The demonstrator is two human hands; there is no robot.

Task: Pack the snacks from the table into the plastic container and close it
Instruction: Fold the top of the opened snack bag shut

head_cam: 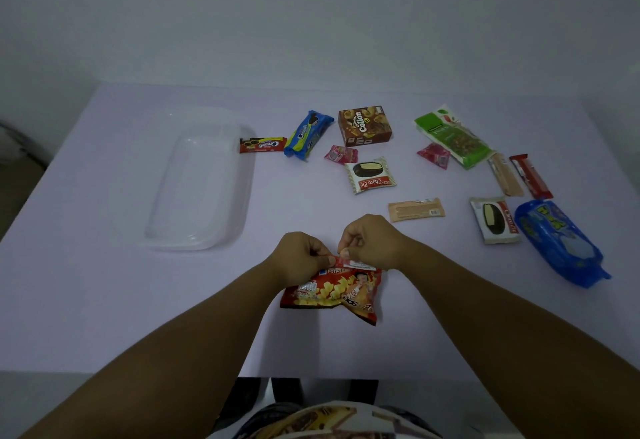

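Both hands, left hand (300, 254) and right hand (367, 241), pinch the top edge of the red potato snack bag (335, 291), right of the clear plastic container (194, 178), nearer than the Choco Pie (370, 175).

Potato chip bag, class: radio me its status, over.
Both hands, left hand and right hand, pinching potato chip bag top edge. Plastic container lidded, nothing packed. Path clear.
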